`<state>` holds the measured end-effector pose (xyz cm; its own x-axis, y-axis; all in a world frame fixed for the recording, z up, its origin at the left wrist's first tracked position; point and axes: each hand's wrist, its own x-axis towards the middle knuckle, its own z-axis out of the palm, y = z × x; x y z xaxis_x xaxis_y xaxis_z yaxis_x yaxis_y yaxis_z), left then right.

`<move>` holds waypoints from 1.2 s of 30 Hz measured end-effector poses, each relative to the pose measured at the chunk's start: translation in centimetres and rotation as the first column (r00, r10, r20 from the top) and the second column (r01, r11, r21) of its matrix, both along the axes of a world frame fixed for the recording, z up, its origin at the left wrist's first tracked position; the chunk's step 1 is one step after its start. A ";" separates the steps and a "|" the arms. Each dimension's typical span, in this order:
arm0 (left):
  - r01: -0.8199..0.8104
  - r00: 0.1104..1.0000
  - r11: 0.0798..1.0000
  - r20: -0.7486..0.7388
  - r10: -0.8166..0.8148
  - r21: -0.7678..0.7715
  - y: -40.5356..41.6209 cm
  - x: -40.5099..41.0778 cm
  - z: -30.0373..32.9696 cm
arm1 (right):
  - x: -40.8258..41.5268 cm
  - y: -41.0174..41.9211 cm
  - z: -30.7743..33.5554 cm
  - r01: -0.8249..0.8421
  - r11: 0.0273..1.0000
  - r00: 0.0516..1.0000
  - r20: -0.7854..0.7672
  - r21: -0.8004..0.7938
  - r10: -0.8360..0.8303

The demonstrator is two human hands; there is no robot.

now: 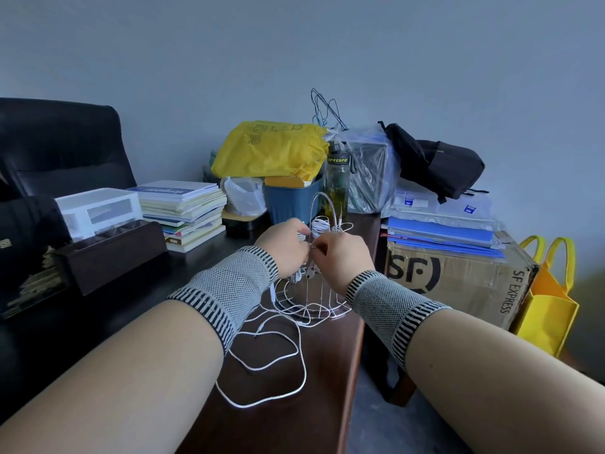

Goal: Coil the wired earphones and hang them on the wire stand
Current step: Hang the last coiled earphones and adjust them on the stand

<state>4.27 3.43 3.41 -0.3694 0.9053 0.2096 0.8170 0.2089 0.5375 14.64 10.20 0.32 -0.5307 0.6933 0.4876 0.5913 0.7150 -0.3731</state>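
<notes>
Dim, cool, even light — a wide-angle view with bent edges.

The wall reads flat blue-grey, darkening toward 10 and 2 o'clock; shadows are soft and no light source shows. A faint sheen lies on the desk near 6 o'clock and on the clear plastic bag just above centre. Forearms swell at 7 and 5 o'clock — lens stretch. The middle is fairly sharp; the hands' fingertips are slightly smeared.

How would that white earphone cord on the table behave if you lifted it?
Probably floppy: the white cord sprawls in loose, uneven loops across the table. Likely very light, being so thin. It may snag, since some loops lie tangled at the foot of the wire stand, where the left hand and right hand are working.
</notes>
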 end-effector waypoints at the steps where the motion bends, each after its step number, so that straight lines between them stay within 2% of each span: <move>1: -0.019 0.998 0.999 0.062 0.016 0.039 -0.2 -0.2 -0.2 | 0.0 0.0 -0.1 -0.006 1.000 1.000 0.001 0.010 0.006; 4: -0.018 0.991 0.997 0.134 0.008 0.077 -1.2 -1.2 -0.6 | 0.3 0.3 0.1 -0.009 1.000 1.000 0.000 0.012 0.009; 8: 0.043 0.971 0.999 0.235 -0.035 -0.028 -3.8 -2.3 -1.8 | 0.6 1.0 0.3 0.017 0.999 1.000 0.014 -0.029 -0.017; 12: 0.048 0.943 0.998 0.332 -0.031 -0.043 -5.3 -2.6 -2.7 | 0.9 0.8 0.3 0.000 0.994 1.000 -0.030 -0.108 -0.004; 15: 0.069 0.941 0.997 0.332 -0.059 -0.017 -5.5 -1.9 -2.8 | 1.7 0.0 -0.3 -0.009 0.991 0.998 -0.069 -0.134 -0.001; 18: 0.088 0.956 0.996 0.280 -0.084 -0.001 -5.2 -1.0 -2.9 | 2.5 -0.9 -1.2 0.005 0.988 0.979 -0.201 -0.153 -0.037; 20: 0.089 0.966 0.996 0.244 -0.089 0.009 -4.9 -0.6 -3.0 | 2.6 -1.5 -1.8 -0.028 0.968 0.961 -0.272 -0.249 -0.042; 22: 0.081 0.971 0.997 0.225 -0.082 0.012 -4.7 -0.3 -3.2 | 2.3 -2.4 -2.1 -0.132 0.889 0.930 -0.365 -0.437 -0.041; 24: 0.071 0.979 0.997 0.190 -0.069 -0.003 -4.5 0.1 -3.5 | 2.0 -3.2 -2.0 -0.263 0.747 0.876 -0.476 -0.611 -0.081; 26: 0.064 0.983 0.998 0.176 -0.060 -0.018 -4.6 0.6 -3.5 | 1.5 -3.7 -1.9 -0.355 0.638 0.835 -0.539 -0.683 -0.114; 27: 0.069 0.981 0.997 0.185 -0.064 -0.025 -4.7 0.7 -3.5 | 1.2 -3.8 -1.8 -0.368 0.617 0.826 -0.550 -0.695 -0.126; 33: 0.076 0.956 0.988 0.290 -0.035 -0.132 -7.5 -0.7 -2.0 | 1.5 -2.4 -1.8 -0.207 0.595 0.824 -0.466 -0.776 -0.321; 36: 0.024 0.915 0.994 0.402 0.022 -0.109 -9.4 -2.6 -1.1 | 2.1 -1.4 -2.3 -0.078 0.632 0.836 -0.396 -0.771 -0.379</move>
